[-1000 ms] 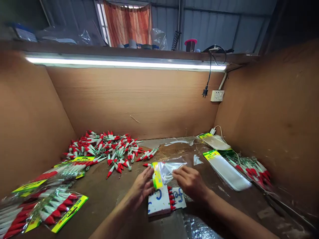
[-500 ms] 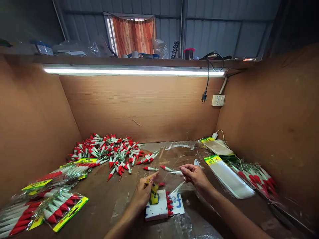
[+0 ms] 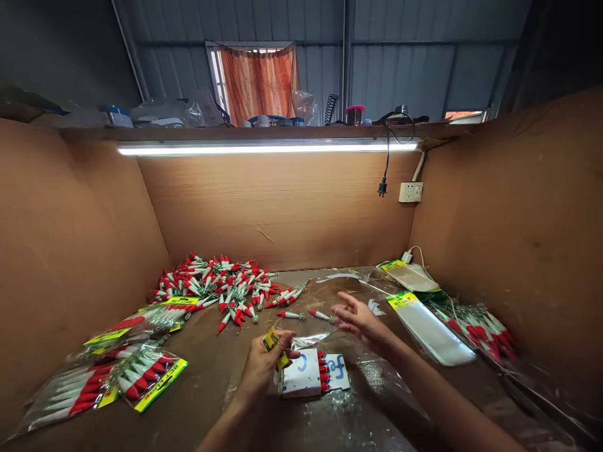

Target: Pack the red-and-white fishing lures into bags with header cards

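My left hand (image 3: 264,363) is closed on the yellow header of a clear plastic bag (image 3: 301,341), held just above a white foam block (image 3: 301,375) with several red-tipped lures (image 3: 323,371) set in it. My right hand (image 3: 358,319) hovers open above the bag's far end, fingers spread, holding nothing. Two loose red-and-white lures (image 3: 321,315) lie on the table just beyond it.
A big heap of red-and-white lures (image 3: 221,285) lies at the back left. Filled packs (image 3: 141,380) sit at the front left. Empty yellow-topped bags (image 3: 426,320) and more lures (image 3: 480,326) lie at the right. Brown board walls enclose the bench.
My right hand has let go of the bag and opened, drifting slightly back. My left hand keeps the bag's yellow header. The camera has tilted up a little.
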A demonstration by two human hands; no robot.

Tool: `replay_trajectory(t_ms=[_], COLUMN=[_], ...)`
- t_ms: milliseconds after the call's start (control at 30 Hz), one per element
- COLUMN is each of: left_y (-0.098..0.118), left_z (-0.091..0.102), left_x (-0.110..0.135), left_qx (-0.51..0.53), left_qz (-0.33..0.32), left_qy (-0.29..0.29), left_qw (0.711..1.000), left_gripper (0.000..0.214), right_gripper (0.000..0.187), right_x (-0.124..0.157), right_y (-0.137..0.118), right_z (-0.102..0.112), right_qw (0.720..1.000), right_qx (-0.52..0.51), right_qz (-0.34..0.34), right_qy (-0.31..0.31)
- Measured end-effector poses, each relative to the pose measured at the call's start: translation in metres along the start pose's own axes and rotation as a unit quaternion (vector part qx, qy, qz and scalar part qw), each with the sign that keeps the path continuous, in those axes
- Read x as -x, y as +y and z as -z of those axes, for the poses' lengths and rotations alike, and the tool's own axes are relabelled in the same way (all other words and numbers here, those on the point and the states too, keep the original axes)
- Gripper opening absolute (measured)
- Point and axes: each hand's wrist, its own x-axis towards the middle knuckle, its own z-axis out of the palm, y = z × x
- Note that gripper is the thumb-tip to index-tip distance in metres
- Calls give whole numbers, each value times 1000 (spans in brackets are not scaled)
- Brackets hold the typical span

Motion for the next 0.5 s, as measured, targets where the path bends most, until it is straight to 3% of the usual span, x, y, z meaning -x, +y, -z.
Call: replay_trajectory(t_ms=[100, 200, 267, 367, 467, 500], left_y=[9, 38, 58, 71, 63, 59], left_z=[17, 44, 53, 42, 22, 18], left_x=[15, 22, 24, 22, 17, 15], left_qx=[-16, -22, -92, -229, -260, -257], left_qz=[-18, -31, -44, -91, -66, -58], left_qy=[-47, -100, -128, -150, -185, -188], left_qw=[999, 994, 987, 958, 945, 946], left_gripper=[52, 77, 81, 81, 45, 45], right_gripper=[45, 40, 40, 42, 46, 47], right_x=[13, 27, 37, 49, 55, 55], right_y=[-4, -9, -10, -10, -9, -9], right_z=[-32, -45, -52, -65, -71, -70], right_qw=[999, 999, 998, 995, 996, 998], right_qx=[-19, -20, -22, -36, -11, 18], right_qz=[-22, -18, -36, -62, -53, -36], right_qy=[-35, -25, -42, -72, -66, -52])
